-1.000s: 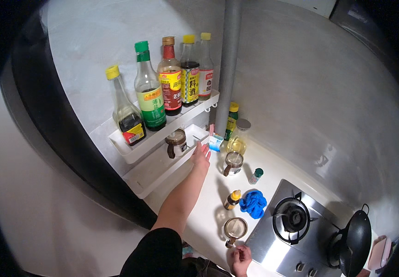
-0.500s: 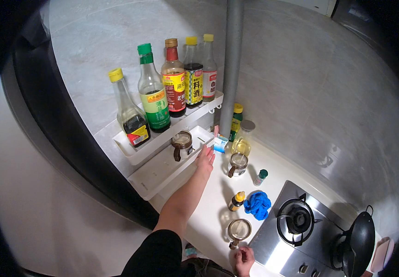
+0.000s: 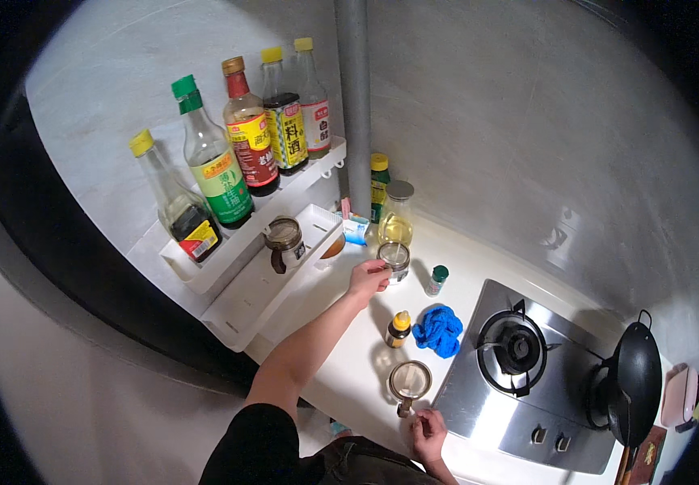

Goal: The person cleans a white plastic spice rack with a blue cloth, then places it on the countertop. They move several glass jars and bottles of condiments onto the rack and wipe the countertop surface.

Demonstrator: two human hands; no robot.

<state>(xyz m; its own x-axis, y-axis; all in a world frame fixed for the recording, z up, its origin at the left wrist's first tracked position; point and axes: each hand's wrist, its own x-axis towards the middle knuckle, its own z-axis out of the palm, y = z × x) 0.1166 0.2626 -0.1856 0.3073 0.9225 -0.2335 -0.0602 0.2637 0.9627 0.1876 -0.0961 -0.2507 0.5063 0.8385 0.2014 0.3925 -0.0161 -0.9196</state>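
Note:
My left hand [image 3: 368, 280] reaches across the white counter, its fingers closed at the handle side of a round glass seasoning jar [image 3: 395, 257] with a brown-rimmed, see-through lid. The hand hides the handle. Near the counter's front stands a similar jar [image 3: 410, 380], its brown handle toward me. Just right of that handle is my right hand [image 3: 428, 435], fingers curled inward; whatever they may hold is hidden. Between the two jars are a small dark bottle with a yellow cap [image 3: 398, 330], a crumpled blue cloth [image 3: 440, 331] and a green-capped shaker [image 3: 437, 280].
Several sauce bottles [image 3: 218, 174] line the upper white wall rack [image 3: 272, 212]. A third handled jar [image 3: 285, 241] sits on the lower rack tray [image 3: 232, 311]. A glass bottle of yellow liquid [image 3: 396, 214] stands behind. At right are a steel gas stove [image 3: 499, 424] and black wok [image 3: 636, 380].
My left hand has moved from the lower rack's edge right to the glass jar on the counter. The view has shifted; my right hand stays beside the front jar.

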